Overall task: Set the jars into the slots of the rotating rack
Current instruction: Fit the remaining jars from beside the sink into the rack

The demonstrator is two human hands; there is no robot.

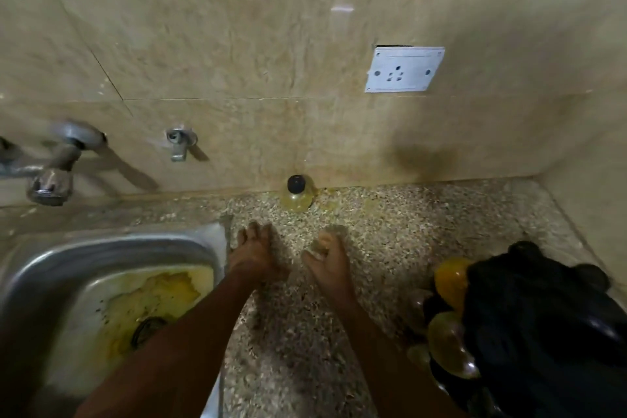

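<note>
A small jar (296, 195) with a black lid and yellowish contents stands on the speckled counter (390, 234) against the wall. My left hand (252, 256) lies flat on the counter beside the sink, fingers straight, holding nothing. My right hand (327, 263) is just right of it, fingers curled round a small pale, see-through jar (329, 237) that is blurred. The black rotating rack (536, 322) stands at the right edge, with yellow-filled jars (449, 278) and clear jars (448, 343) on its left side. My right hand is well left of the rack.
A steel sink (44, 268) with yellow residue fills the lower left. Two taps (54, 176) (179, 142) stick out of the tiled wall above it. A white socket plate (403, 69) sits on the wall. The counter ends in a corner at the right.
</note>
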